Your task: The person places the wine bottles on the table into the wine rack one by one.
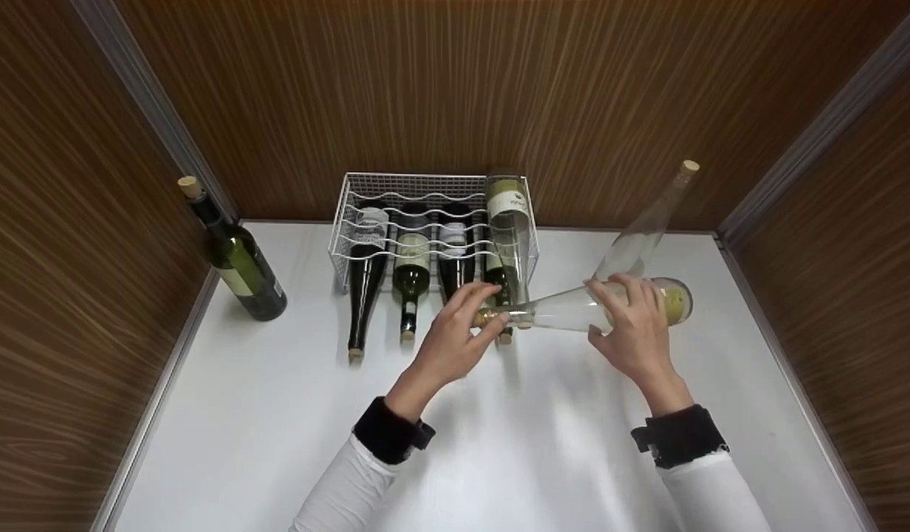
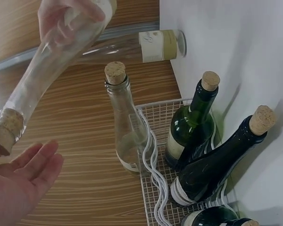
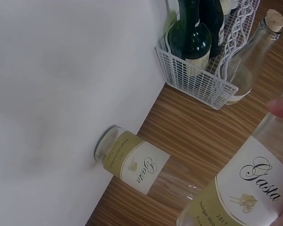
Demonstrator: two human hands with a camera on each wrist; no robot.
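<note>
A clear glass wine bottle point(image 1: 562, 309) with a cork lies sideways in the air, its neck toward the left and its base toward the right. My right hand point(image 1: 636, 325) grips its body near the label, thumb below and fingers over the top. My left hand point(image 1: 451, 336) is at the corked end point(image 2: 7, 134); in the left wrist view its fingers point(image 2: 45, 165) are spread and relaxed beside the cork, not wrapped round it. The right wrist view shows the held bottle's white and gold label point(image 3: 247, 183) close up.
A white wire rack point(image 1: 342, 222) at the back holds several dark and green corked bottles, with a clear bottle point(image 1: 508, 203) on its upper tier at the right. Another clear bottle point(image 1: 643, 229) stands behind my right hand. A green bottle point(image 1: 241, 270) stands far left.
</note>
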